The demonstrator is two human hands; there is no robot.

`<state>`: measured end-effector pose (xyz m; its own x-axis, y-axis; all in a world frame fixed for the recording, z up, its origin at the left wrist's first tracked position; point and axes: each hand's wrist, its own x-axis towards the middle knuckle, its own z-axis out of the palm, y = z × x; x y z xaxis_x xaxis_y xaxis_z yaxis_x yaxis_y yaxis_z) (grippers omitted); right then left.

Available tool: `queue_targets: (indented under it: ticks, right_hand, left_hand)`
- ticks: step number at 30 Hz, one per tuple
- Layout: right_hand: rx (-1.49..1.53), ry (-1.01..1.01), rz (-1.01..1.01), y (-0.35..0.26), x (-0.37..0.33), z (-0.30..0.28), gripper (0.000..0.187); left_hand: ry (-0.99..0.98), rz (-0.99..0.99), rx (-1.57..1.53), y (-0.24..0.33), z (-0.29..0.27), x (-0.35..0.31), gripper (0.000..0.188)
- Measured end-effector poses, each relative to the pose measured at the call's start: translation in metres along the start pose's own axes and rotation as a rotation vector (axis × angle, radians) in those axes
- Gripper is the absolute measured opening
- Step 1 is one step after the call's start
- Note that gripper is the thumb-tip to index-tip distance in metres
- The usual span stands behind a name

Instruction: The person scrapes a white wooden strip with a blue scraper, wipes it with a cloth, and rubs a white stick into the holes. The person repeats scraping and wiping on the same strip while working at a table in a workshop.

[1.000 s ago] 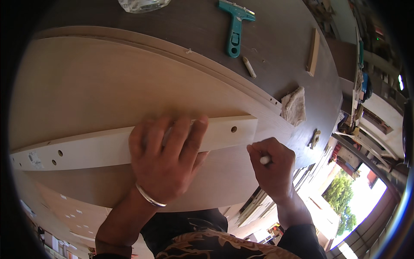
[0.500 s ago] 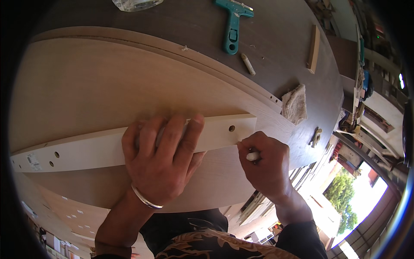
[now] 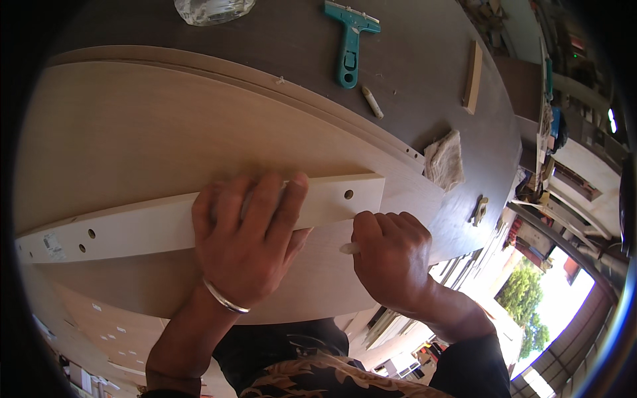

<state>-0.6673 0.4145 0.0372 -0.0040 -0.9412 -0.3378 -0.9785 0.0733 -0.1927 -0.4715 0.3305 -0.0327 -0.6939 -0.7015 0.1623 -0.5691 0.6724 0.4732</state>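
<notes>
A long pale board (image 3: 345, 202) with drilled holes lies across a large wood-toned panel (image 3: 139, 113). My left hand (image 3: 247, 235) is laid over the board's middle, its fingers reaching the far edge and its thumb along the near edge. A greyish patch shows between those fingers, too blurred to name. Just off the board's right end, my right hand (image 3: 393, 255) is closed around a whitish crayon-like stick (image 3: 349, 249). Only one end of the stick sticks out, on the left of the fist; the fist covers the rest.
On the dark table (image 3: 424, 73) beyond the panel lie a teal scraper (image 3: 348, 53), a short whitish stick (image 3: 373, 103) and a wood strip (image 3: 472, 78). A folded cloth (image 3: 444, 160) rests by the panel's right end, near a small metal piece (image 3: 480, 210). Clear plastic (image 3: 213, 8) sits at the far edge.
My right hand has shifted slightly left and turned, so the stick's end now points left. My left hand keeps its place on the board, and the view has moved a little.
</notes>
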Motion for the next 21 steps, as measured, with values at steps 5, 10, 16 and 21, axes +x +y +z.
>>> queue_targets:
  ticks: [5, 10, 16, 21]
  right_hand:
    - [0.091, 0.114, -0.041, 0.007, -0.006, 0.008, 0.013]
    - [0.317, 0.184, 0.248, 0.02, -0.014, 0.001, 0.011]
    - [0.662, 0.036, 0.52, 0.029, -0.001, -0.004, 0.012]
    - [0.64, -0.04, 0.495, 0.03, 0.007, -0.006, 0.013]
  left_hand:
    - [-0.006, -0.016, -0.041, -0.001, 0.003, 0.004, 0.067]
    - [0.004, -0.002, -0.008, 0.0, -0.001, 0.002, 0.064]
    - [-0.001, 0.003, -0.004, -0.001, 0.003, 0.001, 0.079]
    - [-0.022, 0.002, -0.004, -0.002, 0.005, 0.0, 0.076]
